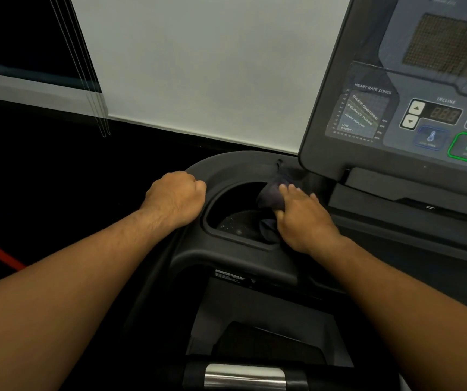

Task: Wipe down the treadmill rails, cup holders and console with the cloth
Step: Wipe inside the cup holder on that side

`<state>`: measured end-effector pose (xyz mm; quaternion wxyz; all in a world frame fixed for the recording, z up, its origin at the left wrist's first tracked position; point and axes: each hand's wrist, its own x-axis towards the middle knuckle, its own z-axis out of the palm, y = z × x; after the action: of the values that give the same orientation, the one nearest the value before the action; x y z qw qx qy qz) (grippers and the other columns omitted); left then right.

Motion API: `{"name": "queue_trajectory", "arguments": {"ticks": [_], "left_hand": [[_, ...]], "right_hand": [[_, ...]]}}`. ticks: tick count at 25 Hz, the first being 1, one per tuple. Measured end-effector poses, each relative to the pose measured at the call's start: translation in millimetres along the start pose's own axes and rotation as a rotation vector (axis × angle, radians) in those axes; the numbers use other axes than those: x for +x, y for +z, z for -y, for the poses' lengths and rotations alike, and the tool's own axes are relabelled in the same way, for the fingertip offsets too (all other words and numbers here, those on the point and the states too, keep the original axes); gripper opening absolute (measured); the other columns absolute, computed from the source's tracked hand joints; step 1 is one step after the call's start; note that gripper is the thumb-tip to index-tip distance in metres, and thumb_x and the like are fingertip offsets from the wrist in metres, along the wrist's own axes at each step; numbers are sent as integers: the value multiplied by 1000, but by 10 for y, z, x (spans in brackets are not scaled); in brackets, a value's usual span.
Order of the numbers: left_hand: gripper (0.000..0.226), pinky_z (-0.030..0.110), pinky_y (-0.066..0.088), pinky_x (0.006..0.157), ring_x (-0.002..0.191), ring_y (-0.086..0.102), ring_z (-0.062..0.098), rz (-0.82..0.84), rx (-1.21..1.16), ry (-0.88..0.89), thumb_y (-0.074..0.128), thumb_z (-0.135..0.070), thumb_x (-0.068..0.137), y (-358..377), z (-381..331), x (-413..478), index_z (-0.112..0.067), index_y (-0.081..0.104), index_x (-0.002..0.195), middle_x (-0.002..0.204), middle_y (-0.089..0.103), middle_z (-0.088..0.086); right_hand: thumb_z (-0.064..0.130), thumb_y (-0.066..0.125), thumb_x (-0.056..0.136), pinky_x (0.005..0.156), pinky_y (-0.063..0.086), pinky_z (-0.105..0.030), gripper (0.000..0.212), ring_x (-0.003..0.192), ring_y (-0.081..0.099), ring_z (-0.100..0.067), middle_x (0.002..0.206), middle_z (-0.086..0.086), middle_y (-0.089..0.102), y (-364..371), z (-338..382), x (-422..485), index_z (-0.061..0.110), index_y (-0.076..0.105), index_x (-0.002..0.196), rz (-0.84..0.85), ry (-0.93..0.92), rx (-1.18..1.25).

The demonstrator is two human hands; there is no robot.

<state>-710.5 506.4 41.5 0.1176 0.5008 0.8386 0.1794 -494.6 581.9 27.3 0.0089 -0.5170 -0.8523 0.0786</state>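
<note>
Black plastic fills the view: the treadmill console [396,114], cut off at the right edge, rises above a dim cup holder [226,167]. A dark cloth [270,197], hard to tell from the plastic, bunches against the holder's right wall, pinched between thumb and fingers of the right grip [305,221]. The left grip [175,198] curls over the outer rim, fingertips hidden.

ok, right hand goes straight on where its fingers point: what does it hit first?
Probably the cup holder's far rim, just past the cloth the right hand grips; console lies right of that line.
</note>
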Motion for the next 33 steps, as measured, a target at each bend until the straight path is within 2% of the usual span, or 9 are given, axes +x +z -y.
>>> {"name": "queue_trajectory", "arguments": {"ticks": [4,7,11,15,18,20,23,29,33], "left_hand": [[49,45,26,115,144,27,27,180,40,108,28,-31,98,50,-12,57,-20,48,142,156,34,0],[51,55,15,118,150,8,27,250,41,150,26,-33,99,67,-17,75,-25,39,148,162,18,-7],[51,44,9,121,151,4,22,234,-2,156,27,-30,102,89,77,44,-24,32,152,163,15,-10],[51,49,9,121,150,1,15,210,-112,158,28,-30,101,150,176,38,-26,32,152,162,16,-12],[50,48,8,121,150,4,12,184,-187,141,29,-29,102,139,179,25,-26,35,151,161,20,-13],[49,48,8,121,150,4,11,175,-195,148,29,-28,102,133,183,22,-25,35,151,161,20,-12],[50,47,8,121,150,3,11,170,-184,157,28,-27,102,155,185,8,-24,34,151,161,19,-12],[49,46,9,121,149,4,8,156,-227,147,29,-28,101,160,195,10,-26,37,150,160,21,-14],[49,46,9,121,149,3,7,153,-245,142,28,-28,101,163,183,3,-25,38,149,160,21,-14]], "right_hand": [[34,31,102,119,6,-38,56,147,13,-20,161,-7,14,7,-28,-431,16,18,153,90,-107,-78],[35,29,101,119,6,-43,56,147,12,-23,161,-8,13,10,-23,-168,17,17,153,85,-51,-66],[31,34,100,116,17,-45,51,142,27,-26,155,-10,30,-3,-11,24,15,31,149,44,6,23],[30,42,96,75,44,-36,22,99,59,-34,107,-11,67,-250,105,-160,18,61,98,-413,14,400],[28,46,92,76,46,-42,21,93,57,-36,100,-11,65,-464,367,9,14,60,99,-693,17,459],[30,50,93,78,48,-39,24,96,60,-36,106,-14,66,-401,493,44,16,63,107,-461,-59,351],[20,51,89,80,51,-36,30,96,61,-35,114,-13,64,-82,548,55,22,65,115,213,-139,-71],[26,59,90,77,52,-33,25,85,62,-23,103,-7,67,-32,762,377,10,68,108,474,1,3],[15,66,85,85,57,-38,13,87,71,-22,91,-6,75,-44,699,281,12,75,93,684,8,489]]}}
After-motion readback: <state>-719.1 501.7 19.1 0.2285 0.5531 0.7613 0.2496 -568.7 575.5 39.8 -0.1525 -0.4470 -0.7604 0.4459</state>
